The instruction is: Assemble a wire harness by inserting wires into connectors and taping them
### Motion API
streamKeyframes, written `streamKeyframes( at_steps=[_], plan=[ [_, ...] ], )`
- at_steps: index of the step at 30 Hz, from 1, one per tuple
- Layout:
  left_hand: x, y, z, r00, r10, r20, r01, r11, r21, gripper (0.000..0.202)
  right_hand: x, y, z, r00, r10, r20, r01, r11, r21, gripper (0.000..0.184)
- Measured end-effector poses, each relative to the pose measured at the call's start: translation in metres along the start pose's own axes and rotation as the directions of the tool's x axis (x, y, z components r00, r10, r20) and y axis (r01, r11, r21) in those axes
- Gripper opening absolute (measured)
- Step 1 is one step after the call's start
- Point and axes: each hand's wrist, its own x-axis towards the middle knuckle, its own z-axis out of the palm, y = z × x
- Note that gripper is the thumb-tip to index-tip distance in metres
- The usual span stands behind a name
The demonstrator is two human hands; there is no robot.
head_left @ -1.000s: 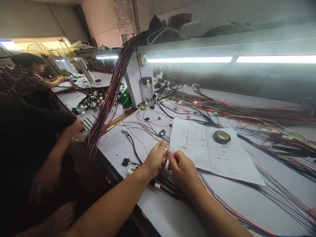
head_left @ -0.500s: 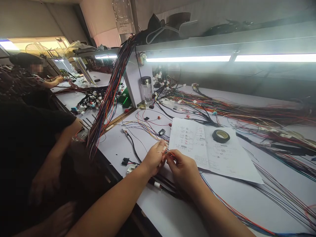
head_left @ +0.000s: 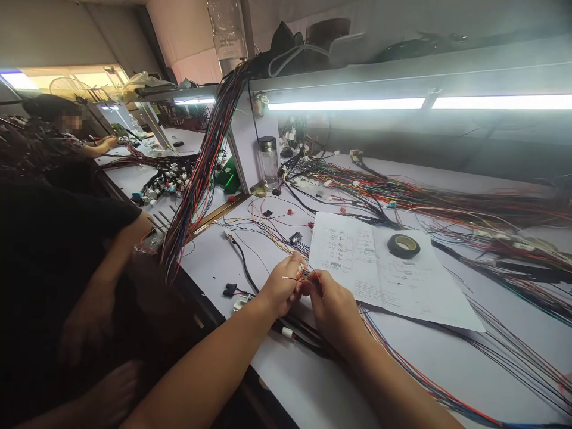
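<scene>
Both of my hands meet over the front of the bench, fingertips close together. My left hand [head_left: 283, 287] is closed around a small bunch of thin coloured wires [head_left: 304, 273]; a pale piece, perhaps a connector, shows between its fingers. My right hand [head_left: 334, 302] pinches orange-red wires from the same bunch, its fingertips partly hidden. One bare wire end sticks out leftward across my left hand. Just beyond lies a black connector [head_left: 295, 238]. Right of the hands, a printed wiring sheet [head_left: 357, 274] carries a roll of black tape [head_left: 393, 245].
A thick bundle of wires [head_left: 210, 155] hangs from the shelf at left. Black sleeved cables [head_left: 308, 336] run under my hands. More harnesses [head_left: 402, 190] lie along the back beside a glass bottle [head_left: 269, 164]. At left sits a co-worker in dark clothing [head_left: 58, 238]; another person works farther back.
The whole view has shifted slightly, so things appear a little farther right. My right fingers have moved a little on the wires, and the wire ends between my hands have shifted.
</scene>
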Motion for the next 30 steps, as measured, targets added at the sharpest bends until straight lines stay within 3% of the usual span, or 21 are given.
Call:
streamKeyframes(
  at_steps=[5, 11, 15, 22, 30],
  plan=[
    [-0.002, 0.007, -0.007, 0.987, -0.046, 0.156, 0.032, 0.996, 0.087, 0.04, 0.001, 0.003, -0.006, 0.999, -0.008, 0.037, 0.004, 0.996, 0.086, 0.016],
    [0.001, 0.002, -0.007, 0.982, -0.033, 0.184, 0.037, 0.999, -0.015, 0.037, 0.002, 0.003, -0.007, 0.999, 0.034, 0.039, -0.04, 0.986, 0.164, 0.017],
    [0.0, -0.003, -0.001, 0.992, 0.021, 0.123, -0.02, 1.0, -0.007, 0.037, 0.005, 0.002, -0.009, 0.994, 0.1, 0.055, -0.111, 0.95, 0.291, 0.02],
    [-0.001, -0.007, 0.006, 0.997, 0.064, 0.041, -0.064, 0.998, -0.015, 0.04, 0.005, 0.001, -0.004, 0.978, 0.188, 0.091, -0.207, 0.934, 0.291, 0.02],
    [0.0, -0.01, 0.007, 0.994, 0.104, 0.041, -0.104, 0.995, -0.006, 0.037, 0.005, 0.004, 0.0, 0.988, 0.131, 0.075, -0.147, 0.952, 0.269, 0.02]
  ],
)
